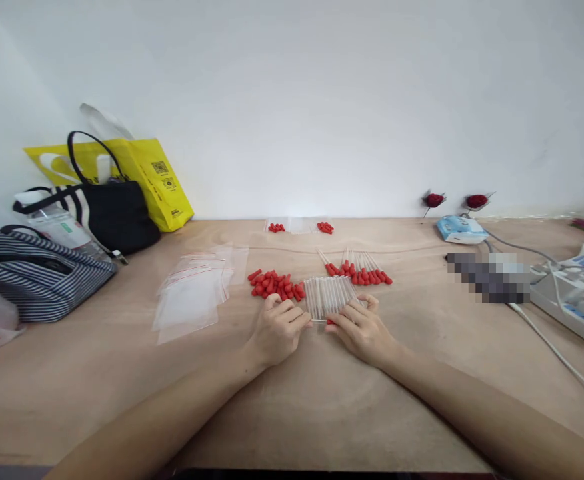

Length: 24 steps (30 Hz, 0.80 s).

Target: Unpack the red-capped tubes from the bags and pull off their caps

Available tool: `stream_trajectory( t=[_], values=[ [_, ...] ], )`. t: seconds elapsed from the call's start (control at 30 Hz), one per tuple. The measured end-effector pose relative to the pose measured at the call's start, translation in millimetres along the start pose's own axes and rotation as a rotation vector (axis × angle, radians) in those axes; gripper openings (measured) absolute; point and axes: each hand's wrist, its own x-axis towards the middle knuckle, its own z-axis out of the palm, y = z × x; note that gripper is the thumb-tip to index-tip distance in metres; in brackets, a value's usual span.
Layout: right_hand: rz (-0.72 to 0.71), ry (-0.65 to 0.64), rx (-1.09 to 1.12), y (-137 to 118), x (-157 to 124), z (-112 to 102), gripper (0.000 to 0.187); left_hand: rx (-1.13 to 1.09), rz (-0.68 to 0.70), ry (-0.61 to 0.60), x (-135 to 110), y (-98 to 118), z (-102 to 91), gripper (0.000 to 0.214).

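Note:
Between my two hands a thin clear glass dropper tube (319, 321) lies level, its left end pinched by the fingers of my left hand (279, 330). My right hand (361, 328) is closed round a red rubber bulb (330, 322), of which only a little shows at the tube's right end. Whether bulb and tube are joined I cannot tell. Just beyond the hands is a row of bare glass tubes (329, 295). A heap of loose red bulbs (275, 285) lies beyond my left hand. Behind the row rest several droppers with red bulbs fitted (365, 272).
Flat clear zip bags (189, 293) are fanned out on the left of the wooden table (292, 413). More bags with red bulbs (276, 228) lie near the wall. Bags, including a striped one (47, 273), stand far left. A tissue pack (462, 229) and cables (562, 353) are right.

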Motion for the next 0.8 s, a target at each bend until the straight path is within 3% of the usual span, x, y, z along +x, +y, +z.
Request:
stream_trajectory(
  t=[0.2, 0.4, 0.5, 0.7, 0.8],
  values=[
    [-0.039, 0.022, 0.038, 1.8, -1.3, -5.1, 0.019, -0.026, 0.007, 0.014, -4.2, -4.2, -4.9, 0.023],
    [0.137, 0.067, 0.063, 19.5, -11.0, -12.3, 0.014, -0.038, -0.102, 0.078, -17.2, -17.6, -11.9, 0.020],
    [0.153, 0.075, 0.107, 22.6, -9.4, -8.6, 0.014, -0.068, -0.157, 0.084, -17.9, -21.1, -11.7, 0.021],
    [0.177, -0.063, 0.225, 19.0, 18.7, 14.1, 0.020, -0.170, -0.505, 0.107, -12.8, -45.4, -13.5, 0.026],
    [0.260, -0.208, 0.236, 17.3, 44.9, 29.2, 0.020, -0.216, -0.639, 0.118, -15.5, -57.8, -14.0, 0.026]
  ],
)
